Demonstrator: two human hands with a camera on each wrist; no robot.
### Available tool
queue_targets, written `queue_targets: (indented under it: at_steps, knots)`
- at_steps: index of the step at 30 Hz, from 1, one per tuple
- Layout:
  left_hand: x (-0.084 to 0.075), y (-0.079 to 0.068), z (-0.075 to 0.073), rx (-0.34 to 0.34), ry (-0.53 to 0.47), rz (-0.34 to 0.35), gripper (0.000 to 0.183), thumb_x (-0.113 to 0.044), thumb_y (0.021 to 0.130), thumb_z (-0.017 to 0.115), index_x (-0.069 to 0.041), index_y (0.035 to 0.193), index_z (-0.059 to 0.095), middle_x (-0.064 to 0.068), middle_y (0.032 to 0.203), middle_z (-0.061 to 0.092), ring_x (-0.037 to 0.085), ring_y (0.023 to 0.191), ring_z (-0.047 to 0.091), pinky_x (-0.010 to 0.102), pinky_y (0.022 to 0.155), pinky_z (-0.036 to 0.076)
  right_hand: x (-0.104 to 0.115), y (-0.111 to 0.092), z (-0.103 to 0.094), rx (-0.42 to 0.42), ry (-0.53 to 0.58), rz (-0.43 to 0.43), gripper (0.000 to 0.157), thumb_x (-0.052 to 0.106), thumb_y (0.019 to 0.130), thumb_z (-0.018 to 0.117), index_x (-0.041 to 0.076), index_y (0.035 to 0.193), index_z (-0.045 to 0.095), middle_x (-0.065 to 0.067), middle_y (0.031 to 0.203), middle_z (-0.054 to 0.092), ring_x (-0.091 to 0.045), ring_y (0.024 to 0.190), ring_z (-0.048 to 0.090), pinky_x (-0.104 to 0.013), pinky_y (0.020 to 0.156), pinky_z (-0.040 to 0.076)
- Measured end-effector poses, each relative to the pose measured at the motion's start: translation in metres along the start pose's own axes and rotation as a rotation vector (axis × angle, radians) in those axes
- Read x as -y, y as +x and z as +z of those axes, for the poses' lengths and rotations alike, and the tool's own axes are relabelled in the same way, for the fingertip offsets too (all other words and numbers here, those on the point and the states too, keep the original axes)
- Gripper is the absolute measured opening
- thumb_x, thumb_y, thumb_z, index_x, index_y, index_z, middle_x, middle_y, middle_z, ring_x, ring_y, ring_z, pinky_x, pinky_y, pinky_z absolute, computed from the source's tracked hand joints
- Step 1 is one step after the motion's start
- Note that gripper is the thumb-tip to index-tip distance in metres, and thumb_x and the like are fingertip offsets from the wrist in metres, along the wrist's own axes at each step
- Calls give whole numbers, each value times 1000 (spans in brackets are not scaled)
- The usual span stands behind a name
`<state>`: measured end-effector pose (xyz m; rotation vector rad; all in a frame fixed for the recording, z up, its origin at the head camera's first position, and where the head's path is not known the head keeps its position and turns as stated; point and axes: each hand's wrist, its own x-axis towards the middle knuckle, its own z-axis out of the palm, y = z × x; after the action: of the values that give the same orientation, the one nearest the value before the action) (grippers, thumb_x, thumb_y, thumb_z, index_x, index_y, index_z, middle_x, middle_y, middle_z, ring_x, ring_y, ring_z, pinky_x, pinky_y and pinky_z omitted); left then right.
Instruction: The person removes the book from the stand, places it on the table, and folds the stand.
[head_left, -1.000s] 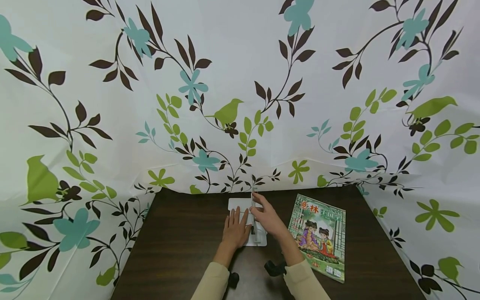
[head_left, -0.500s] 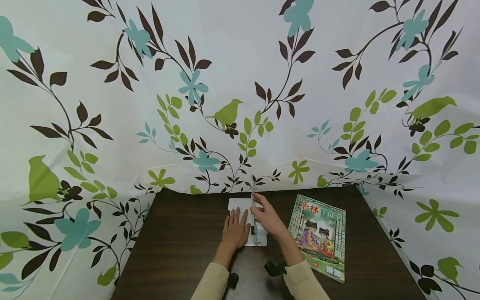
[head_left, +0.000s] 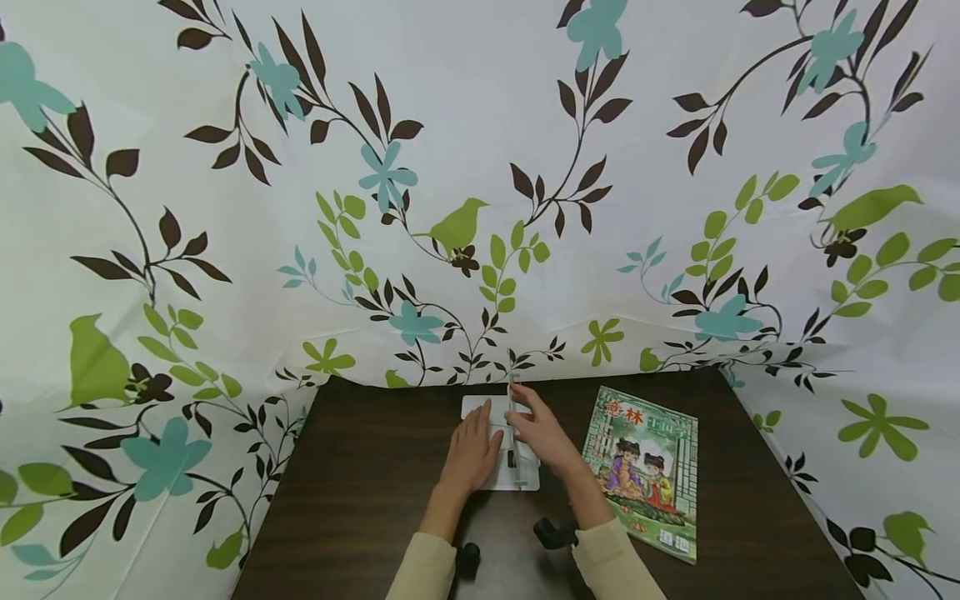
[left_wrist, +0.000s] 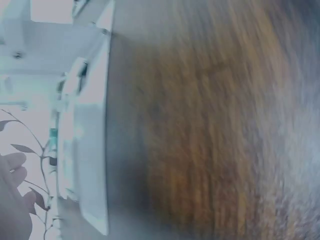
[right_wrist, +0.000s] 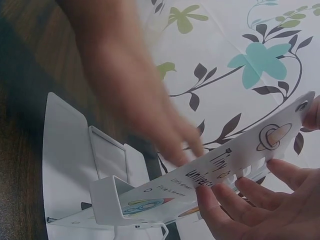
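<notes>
A white stand has a flat base plate (head_left: 474, 402) on the dark table and a thin upright panel (right_wrist: 240, 155), printed with a ringed planet and the words "Tiny universe". My right hand (head_left: 543, 429) holds this panel by its long edges, fingertips along one side in the right wrist view. My left hand (head_left: 471, 450) is over the base plate with straight fingers; it shows blurred in the right wrist view, its fingertips close to the panel. A white bracket (right_wrist: 107, 200) stands on the base around the panel's lower end. The left wrist view shows the base plate (left_wrist: 92, 145) edge-on.
A green magazine (head_left: 648, 475) with two drawn figures lies right of the stand. Behind the table (head_left: 360, 492) hangs a white cloth (head_left: 420, 250) with leaves, flowers and birds. Black straps (head_left: 555, 533) sit at the wrists.
My left hand, spread flat on the base before, has tilted and shifted, its fingers now closer together. The right hand keeps its hold on the panel. The head view has shifted slightly.
</notes>
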<state>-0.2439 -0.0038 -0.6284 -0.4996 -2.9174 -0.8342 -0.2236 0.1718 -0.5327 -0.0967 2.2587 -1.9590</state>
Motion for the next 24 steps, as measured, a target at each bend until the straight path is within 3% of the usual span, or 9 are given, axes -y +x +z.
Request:
queue_targets:
  at_steps: [5,10,14,24]
  knots:
    - [-10,-8,-18,-6,-170,15,61,-38,116,46,-12,169,33,20,166,44,42,151,47,65,119,42,-1,0,0,10,5,8,63,26,110,62,13,167,38,-24,169,40,-49,144,53,-63,103,56]
    - [-21,-17,-30,33,-375,14,59,-45,118,37,-15,168,36,13,164,47,34,144,57,58,112,51,-3,2,-1,-9,10,9,60,22,110,61,15,166,40,-24,168,40,-50,144,52,-66,104,55]
    - [-29,-26,-37,51,-539,26,55,-44,118,36,-18,166,39,12,160,53,34,143,58,58,112,51,-3,1,-1,-7,15,14,60,23,110,61,15,166,40,-24,170,38,-50,146,50,-67,105,54]
    - [-40,-49,-38,75,-621,76,56,-41,116,47,-20,167,38,12,161,51,34,136,63,62,109,51,-2,-2,1,-9,2,12,59,31,111,59,18,166,41,-22,171,36,-46,148,50,-68,110,50]
